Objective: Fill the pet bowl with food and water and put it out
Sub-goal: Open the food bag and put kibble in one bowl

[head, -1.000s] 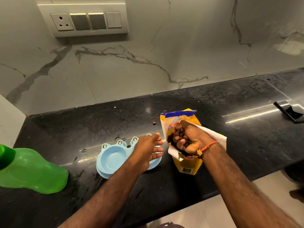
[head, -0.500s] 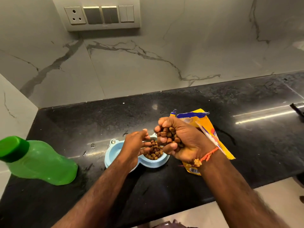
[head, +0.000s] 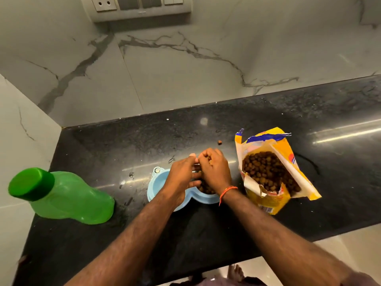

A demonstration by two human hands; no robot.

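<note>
A light-blue double pet bowl (head: 158, 183) sits on the black counter (head: 206, 234). Its right well holds brown kibble (head: 206, 188), mostly hidden under my hands. My right hand (head: 216, 170) hovers palm-down over that well, fingers curled around kibble pieces. My left hand (head: 181, 176) rests fingers spread across the bowl's middle, touching the right hand. The left well looks empty. An open yellow food bag (head: 274, 195) full of kibble stands just right of the bowl. A green water bottle (head: 68, 199) with its cap on lies on its side at the left.
One stray kibble piece (head: 220, 142) lies on the counter behind the bowl. Small water drops (head: 131, 174) dot the counter left of the bowl. A marble wall with a switch panel (head: 140, 5) rises behind. The counter's front edge runs near my body.
My right hand left the bag with a handful of kibble and came over the bowl's right well, which now holds kibble. The left hand stayed on the bowl. The camera tilted down.
</note>
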